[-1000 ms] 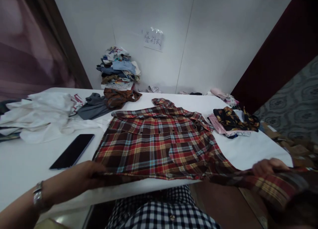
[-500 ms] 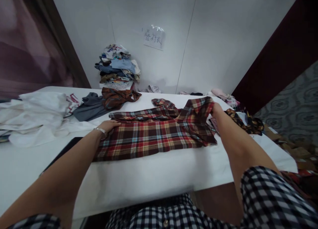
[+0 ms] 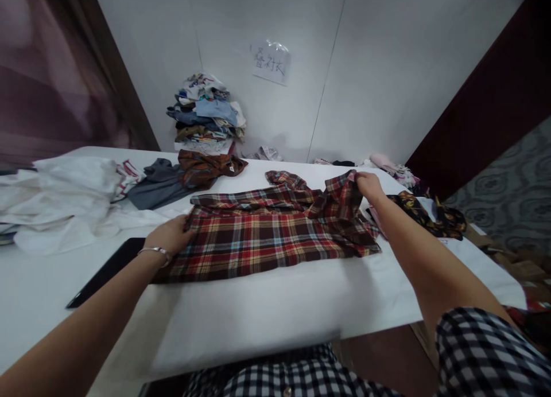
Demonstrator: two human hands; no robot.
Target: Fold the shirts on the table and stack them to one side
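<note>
A red, brown and cream plaid shirt [image 3: 253, 242] lies lengthwise across the white table, folded over, its hem to the left and collar end to the right. At the hem end, my left hand [image 3: 170, 236], with a bracelet at the wrist, is closed on the edge of the cloth. My right hand [image 3: 369, 186] pinches the shirt at the collar end and holds that part raised off the table. One sleeve lies along the far side of the shirt. Under my left forearm, a flat black object [image 3: 107, 271] is partly covered.
White garments [image 3: 73, 196] are heaped at the left, beside a grey garment [image 3: 157, 185] and a brown patterned one [image 3: 206, 170]. A tall stack of clothes [image 3: 209, 113] stands against the wall under a paper sign [image 3: 271, 63]. A black floral garment [image 3: 447, 216] lies at the table's right edge.
My left hand has moved left and nearer to me, from lying on the shirt to its hem edge. My right hand has shifted slightly left with the raised collar end.
</note>
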